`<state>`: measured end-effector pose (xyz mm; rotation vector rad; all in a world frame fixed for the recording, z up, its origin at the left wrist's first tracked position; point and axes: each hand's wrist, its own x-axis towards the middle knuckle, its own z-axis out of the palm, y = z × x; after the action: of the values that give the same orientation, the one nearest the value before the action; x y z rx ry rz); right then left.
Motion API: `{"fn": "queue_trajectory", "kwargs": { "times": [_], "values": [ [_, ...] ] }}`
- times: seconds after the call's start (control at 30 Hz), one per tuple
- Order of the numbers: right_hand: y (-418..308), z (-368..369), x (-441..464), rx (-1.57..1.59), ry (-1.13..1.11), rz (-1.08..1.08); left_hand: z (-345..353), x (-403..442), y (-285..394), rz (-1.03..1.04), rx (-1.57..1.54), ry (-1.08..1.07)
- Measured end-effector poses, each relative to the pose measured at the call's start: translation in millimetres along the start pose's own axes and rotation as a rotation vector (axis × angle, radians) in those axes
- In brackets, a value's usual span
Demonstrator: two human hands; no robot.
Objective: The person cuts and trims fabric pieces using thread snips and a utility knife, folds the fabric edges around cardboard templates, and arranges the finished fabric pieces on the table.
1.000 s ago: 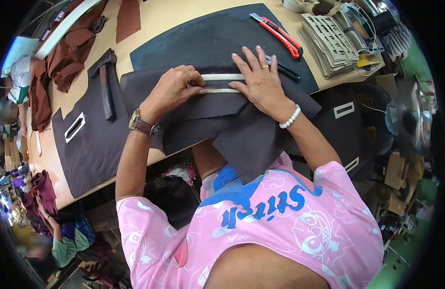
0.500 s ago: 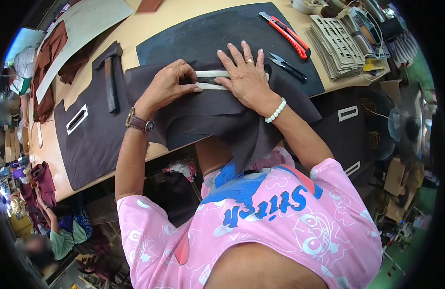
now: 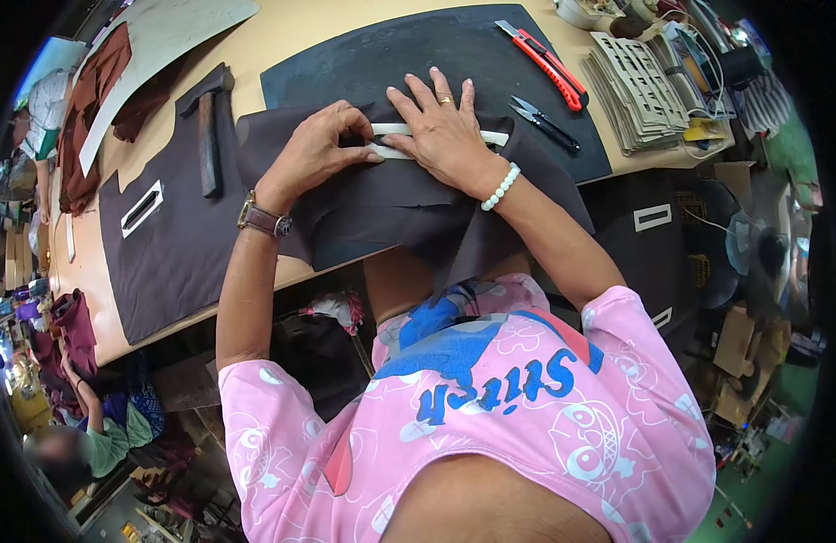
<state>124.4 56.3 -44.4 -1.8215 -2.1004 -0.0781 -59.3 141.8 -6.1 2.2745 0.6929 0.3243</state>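
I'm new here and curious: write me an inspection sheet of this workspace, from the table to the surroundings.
Surface: pale table, with a dark mat on it.
Job's things: dark sheet material draped over the table's near edge; pale slotted frame on it.
Clutter: hammer at left; red cutter, blade out, and small snips on the mat; stack of cut-out cards at right.
Hands: left hand has thumb and fingers at the frame's left end; right hand lies over the frame, fingers spread.
Cables: thin pale cord beyond the table, at right.
Surroundings: another person at lower left; cardboard at right.
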Motion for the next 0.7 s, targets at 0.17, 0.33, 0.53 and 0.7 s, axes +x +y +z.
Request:
{"fn": "queue_trajectory", "kwargs": {
  "times": [0.17, 0.33, 0.53, 0.7],
  "values": [
    [4, 1, 3, -0.008, -0.005, -0.053, 1, -1, -1, 0.028, 0.014, 0.019],
    [8, -4, -5, 0.062, -0.010, -0.091, 0, -2, 2, 0.014, -0.012, 0.027],
    [16, -7, 0, 0.235, -0.034, -0.025, 1, -3, 3, -0.001, -0.015, 0.031],
    [8, 1, 13, 0.139, -0.011, -0.029, 1, -4, 3, 0.007, -0.003, 0.035]
  ]
}}
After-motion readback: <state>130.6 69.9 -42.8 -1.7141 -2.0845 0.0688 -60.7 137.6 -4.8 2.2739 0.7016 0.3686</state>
